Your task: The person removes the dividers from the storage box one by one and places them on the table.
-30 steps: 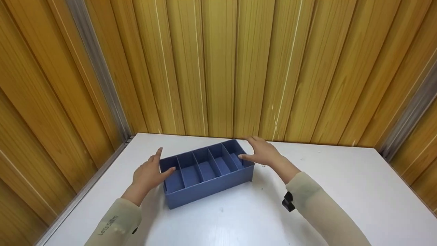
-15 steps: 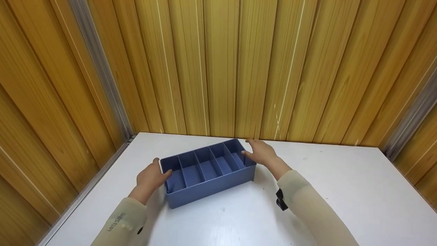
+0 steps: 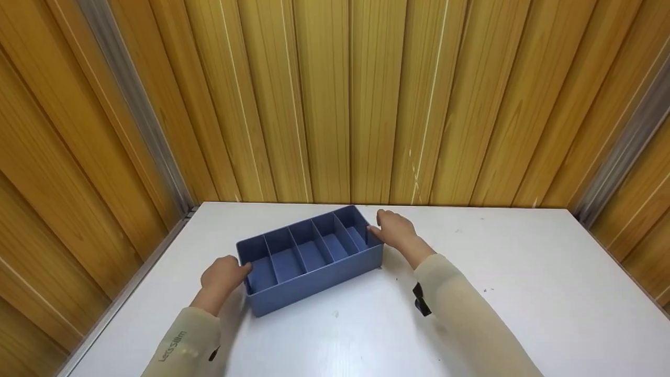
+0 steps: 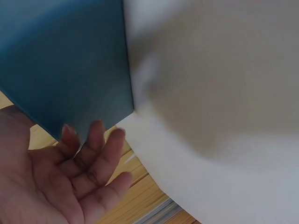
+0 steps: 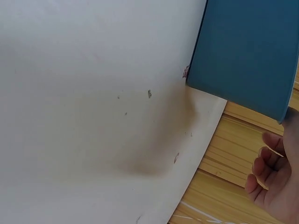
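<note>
A blue storage box (image 3: 316,281) with thin dividers stands at a slant on the white table, its several compartments bare inside. My left hand (image 3: 222,273) grips the box's left end, thumb over the rim. In the left wrist view, its bent fingers (image 4: 103,158) lie outside, by the end wall (image 4: 74,70). At the opposite end, my right hand (image 3: 396,230) holds the rim, with the thumb on the inner side. The right wrist view shows its other fingers (image 5: 266,170) curled below the rim of the blue wall (image 5: 243,51).
The white table (image 3: 335,345) extends in front of the box and to its right, with small dark specks on it. Behind stands a wood-patterned wall (image 3: 335,104), with a metal post (image 3: 152,120) at the left corner.
Both hands have closed in on the box's ends. The left fingers, stretched upward a second ago, are now folded down, and the right fingers have curled at the other end.
</note>
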The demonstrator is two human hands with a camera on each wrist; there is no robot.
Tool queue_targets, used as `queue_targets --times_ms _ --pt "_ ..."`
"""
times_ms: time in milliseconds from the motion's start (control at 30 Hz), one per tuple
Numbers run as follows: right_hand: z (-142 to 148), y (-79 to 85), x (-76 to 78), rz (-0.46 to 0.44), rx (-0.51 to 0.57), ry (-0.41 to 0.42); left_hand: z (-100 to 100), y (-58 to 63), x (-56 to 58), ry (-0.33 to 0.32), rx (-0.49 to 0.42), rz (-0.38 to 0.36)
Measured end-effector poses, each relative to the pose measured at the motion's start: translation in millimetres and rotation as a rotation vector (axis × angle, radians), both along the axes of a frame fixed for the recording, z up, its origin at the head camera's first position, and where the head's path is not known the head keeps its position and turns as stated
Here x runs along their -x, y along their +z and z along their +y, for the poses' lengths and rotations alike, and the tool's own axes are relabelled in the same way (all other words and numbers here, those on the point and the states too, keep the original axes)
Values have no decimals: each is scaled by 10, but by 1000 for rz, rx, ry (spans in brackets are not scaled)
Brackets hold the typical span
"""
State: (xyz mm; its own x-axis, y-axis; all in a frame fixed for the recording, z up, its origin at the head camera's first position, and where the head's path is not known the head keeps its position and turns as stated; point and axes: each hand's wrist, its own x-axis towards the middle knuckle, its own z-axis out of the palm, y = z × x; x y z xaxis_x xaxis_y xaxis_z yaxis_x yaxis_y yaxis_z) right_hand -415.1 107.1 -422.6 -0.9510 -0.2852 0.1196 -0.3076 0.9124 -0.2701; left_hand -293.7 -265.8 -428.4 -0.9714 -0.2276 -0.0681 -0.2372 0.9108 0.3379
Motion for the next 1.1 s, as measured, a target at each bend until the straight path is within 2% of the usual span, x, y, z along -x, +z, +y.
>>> queue_targets --times_ms 333,533,767,1100 --pt "-254 -108 -25 59 81 41 -43 -7 -98 75 14 12" --pt "-264 -108 -38 46 91 54 -1 -29 -74 112 26 7" --pt "-159 -164 -49 2 105 44 111 -93 -38 108 11 -24" --pt "-33 -145 -69 4 117 30 236 -35 28 51 111 -50"
